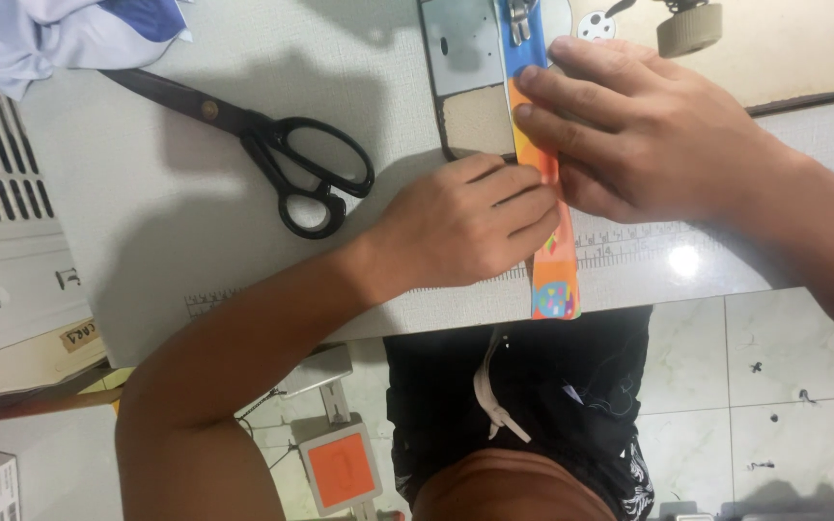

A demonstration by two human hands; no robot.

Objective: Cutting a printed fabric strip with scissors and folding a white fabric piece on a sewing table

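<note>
strip: narrow multicoloured cloth strip [554,280], woven, matt, orange and blue patches
table: pale grey sewing table [176,212], finely textured laminate, soft sheen near the edge
scissors: black tailor's scissors [272,145], dull dark metal blades, glossy painted handles
needle plate: grey metal plate [460,43], smooth, satin finish
floor: white tiles [784,386], glossy, lightly scuffed
pedal: orange rubbery pad [340,470], matt

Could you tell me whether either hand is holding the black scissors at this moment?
No, the black scissors lie alone on the table, while the left hand and right hand press on the colourful fabric strip.
</note>
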